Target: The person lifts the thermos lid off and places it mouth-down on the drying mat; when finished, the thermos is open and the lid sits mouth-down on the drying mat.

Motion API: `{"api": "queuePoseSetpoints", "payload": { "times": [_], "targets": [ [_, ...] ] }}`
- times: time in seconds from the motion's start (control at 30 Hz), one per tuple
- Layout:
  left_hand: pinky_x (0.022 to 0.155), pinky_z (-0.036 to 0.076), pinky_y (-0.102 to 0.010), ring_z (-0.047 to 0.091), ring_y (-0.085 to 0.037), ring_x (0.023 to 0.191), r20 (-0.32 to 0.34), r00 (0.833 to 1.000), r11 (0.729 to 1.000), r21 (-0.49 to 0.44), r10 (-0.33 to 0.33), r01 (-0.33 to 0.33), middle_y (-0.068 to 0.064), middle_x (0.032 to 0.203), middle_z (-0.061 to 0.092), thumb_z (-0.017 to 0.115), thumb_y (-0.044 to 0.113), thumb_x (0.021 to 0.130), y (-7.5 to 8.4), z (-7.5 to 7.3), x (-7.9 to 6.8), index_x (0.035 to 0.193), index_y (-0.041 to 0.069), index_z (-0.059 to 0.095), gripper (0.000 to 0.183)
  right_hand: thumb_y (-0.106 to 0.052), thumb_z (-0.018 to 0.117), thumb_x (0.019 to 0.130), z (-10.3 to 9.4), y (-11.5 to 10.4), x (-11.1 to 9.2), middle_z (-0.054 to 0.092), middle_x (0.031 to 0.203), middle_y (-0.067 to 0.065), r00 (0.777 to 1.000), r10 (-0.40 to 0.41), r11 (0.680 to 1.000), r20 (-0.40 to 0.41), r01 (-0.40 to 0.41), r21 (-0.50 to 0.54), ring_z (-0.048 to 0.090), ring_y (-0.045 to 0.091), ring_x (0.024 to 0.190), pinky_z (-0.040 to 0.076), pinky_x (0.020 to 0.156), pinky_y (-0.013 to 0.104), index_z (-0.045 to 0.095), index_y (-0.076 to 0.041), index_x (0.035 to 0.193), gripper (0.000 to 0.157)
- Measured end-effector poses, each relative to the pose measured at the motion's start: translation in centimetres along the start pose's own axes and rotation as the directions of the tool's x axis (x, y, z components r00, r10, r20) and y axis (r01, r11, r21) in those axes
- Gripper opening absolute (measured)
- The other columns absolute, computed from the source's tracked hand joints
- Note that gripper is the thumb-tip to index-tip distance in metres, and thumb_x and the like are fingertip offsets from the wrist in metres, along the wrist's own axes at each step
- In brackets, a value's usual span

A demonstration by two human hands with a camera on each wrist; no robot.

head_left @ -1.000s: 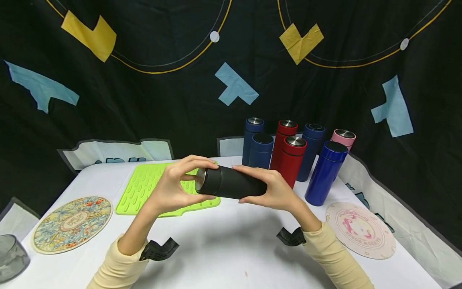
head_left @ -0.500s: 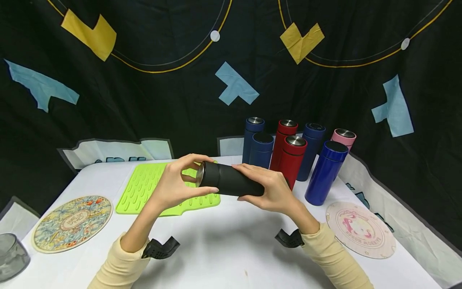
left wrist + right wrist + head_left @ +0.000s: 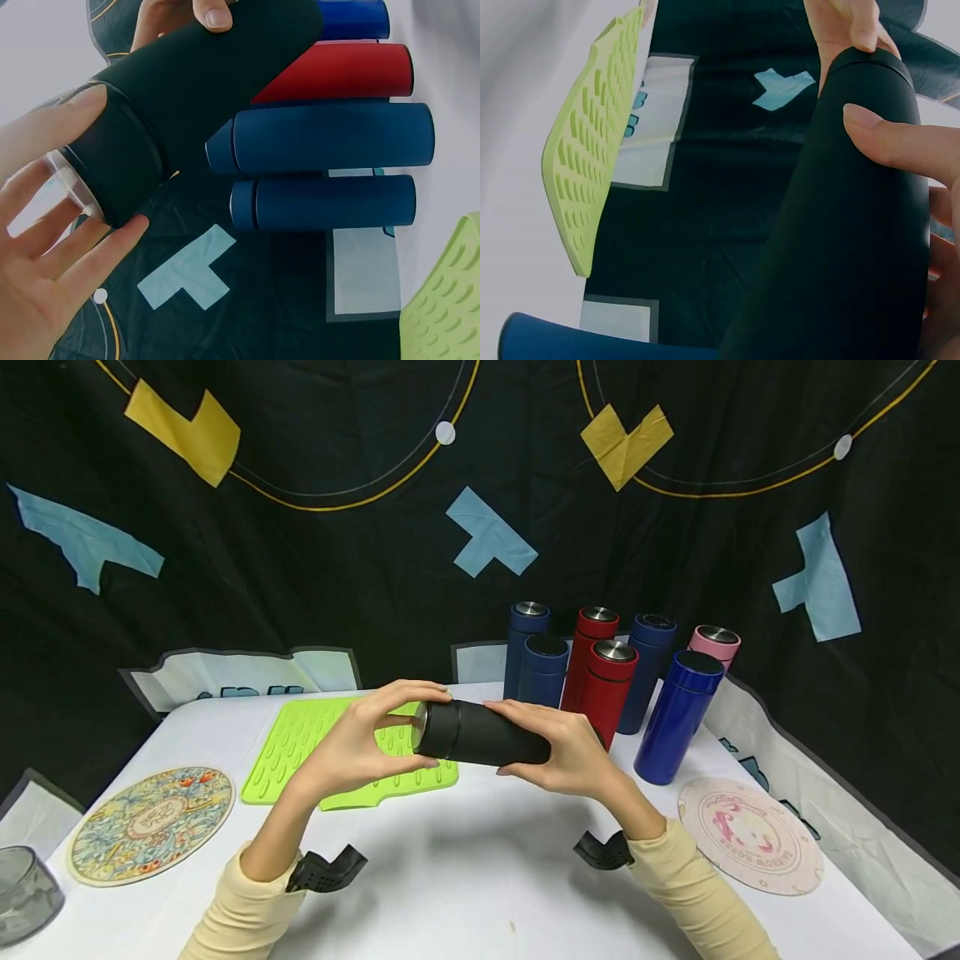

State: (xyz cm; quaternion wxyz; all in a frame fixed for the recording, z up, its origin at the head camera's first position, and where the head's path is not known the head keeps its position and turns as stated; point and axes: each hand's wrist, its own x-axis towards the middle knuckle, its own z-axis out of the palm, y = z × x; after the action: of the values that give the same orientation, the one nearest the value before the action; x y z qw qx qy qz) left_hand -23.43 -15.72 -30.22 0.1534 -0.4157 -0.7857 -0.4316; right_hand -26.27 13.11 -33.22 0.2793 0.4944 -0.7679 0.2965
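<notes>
Head view: black bottle [image 3: 491, 737] is up off the desk [image 3: 465, 893], held pretty much sideways mid-frame, lid [image 3: 441, 729] end toward 9 o'clock; left grip [image 3: 352, 750] is clamped round the lid, thumb below and fingers over the top; right grip [image 3: 576, 756] is clamped toward the other end; so I'd call the lifting done and the lid bit underway; lid's still on, bottle's not set down, and I can't tell if the lid's any looser; for room, the white stretch at 6 o'clock looks best; seven other bottles [image 3: 611, 697] stand bunched at 2 o'clock, so a wide swing that way could knock one, I reckon; green mat [image 3: 296, 756] sits at 9, floral disc [image 3: 152, 827] past it between 8 and 9, glass [image 3: 26, 902] further out and cut by the frame; pink disc [image 3: 750, 835] is around 4, near the desk's right edge

Left wrist view: lid end's at 9 o'clock, the rest running up toward 1; no gap under the lid that I can make out; some of the other bottles show at 2 to 3 o'clock, mat's edge pokes in at 4

Right wrist view: right thumb presses the bottle around 2 o'clock, fingers behind it at 4; left grip's up at 12 to 1, by the lid; mat's at 10, a navy bottle [image 3: 562, 341] cuts in at 7
</notes>
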Motion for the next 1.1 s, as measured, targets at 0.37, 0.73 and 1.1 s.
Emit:
{"api": "queuePoseSetpoints", "payload": {
  "times": [0.37, 0.73, 1.1],
  "targets": [
    [0.072, 0.058, -0.030, 0.064, -0.022, 0.096, -0.082, 0.974, 0.977, 0.009, -0.213, 0.215, -0.004, 0.118, 0.062, 0.085, 0.024, 0.075, 0.45, 0.17, -0.12, 0.127, 0.017, 0.061, 0.058, -0.023, 0.088, 0.067, -0.03, -0.34, 0.12, 0.063, 0.126, 0.006, 0.999, -0.030, 0.998, -0.024, 0.028, -0.059, 0.061, 0.022, 0.113, 0.055, 0.085, 0.039, 0.057, -0.013, 0.134, 0.074],
    [0.090, 0.053, -0.038, 0.050, -0.018, 0.122, 0.057, 0.996, 0.997, -0.006, -0.072, 0.072, 0.005, 0.140, 0.048, 0.087, 0.020, 0.071, 0.00, -0.21, -0.21, 0.142, 0.024, 0.046, 0.083, -0.022, 0.089, 0.067, -0.43, -0.08, 0.13, 0.064, 0.124, 0.005, 1.000, 0.006, 1.000, -0.015, -0.006, 0.015, 0.063, 0.021, 0.110, 0.055, 0.084, 0.037, 0.058, -0.012, 0.134, 0.074],
    [0.082, 0.056, -0.035, 0.055, -0.020, 0.116, 0.028, 0.999, 1.000, 0.004, -0.019, 0.019, 0.001, 0.133, 0.055, 0.086, 0.012, 0.072, -0.15, -0.08, -0.10, 0.134, 0.017, 0.055, 0.070, -0.022, 0.091, 0.064, -0.43, -0.23, -0.01, 0.065, 0.123, 0.004, 0.999, 0.038, 0.999, 0.021, -0.038, 0.001, 0.064, 0.017, 0.108, 0.055, 0.083, 0.033, 0.058, -0.010, 0.134, 0.078]
  ]
}}
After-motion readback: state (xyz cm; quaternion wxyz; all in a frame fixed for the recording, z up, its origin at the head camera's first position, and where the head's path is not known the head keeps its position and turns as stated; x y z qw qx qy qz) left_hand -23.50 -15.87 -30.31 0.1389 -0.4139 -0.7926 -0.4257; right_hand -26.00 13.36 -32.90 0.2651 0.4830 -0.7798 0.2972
